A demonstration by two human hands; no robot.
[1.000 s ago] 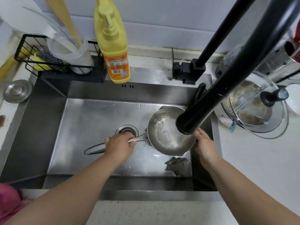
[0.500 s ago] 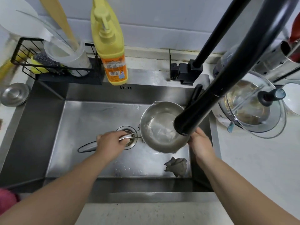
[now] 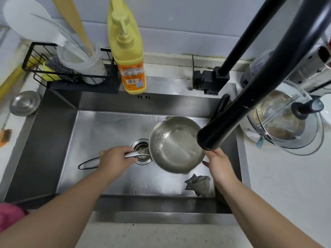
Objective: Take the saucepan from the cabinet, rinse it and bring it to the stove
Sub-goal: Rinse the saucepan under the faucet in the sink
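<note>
A small steel saucepan (image 3: 174,145) with water in it hangs over the stainless sink (image 3: 111,133), just right of the drain (image 3: 142,151). My left hand (image 3: 114,161) grips its long handle, which sticks out to the left. My right hand (image 3: 219,162) rests against the pan's right rim and outer wall, partly hidden behind the black faucet spout (image 3: 220,129) that hangs over the pan. The pan is tilted slightly.
A grey rag (image 3: 198,183) lies on the sink floor below the pan. Yellow dish soap (image 3: 128,51) and a wire caddy (image 3: 68,68) stand behind the sink. A glass-lidded pot (image 3: 286,122) sits on the right counter, a steel lid (image 3: 25,102) on the left.
The saucepan has shifted left and away from me, now overlapping the drain, and both hands moved with it. Its water has sloshed around.
</note>
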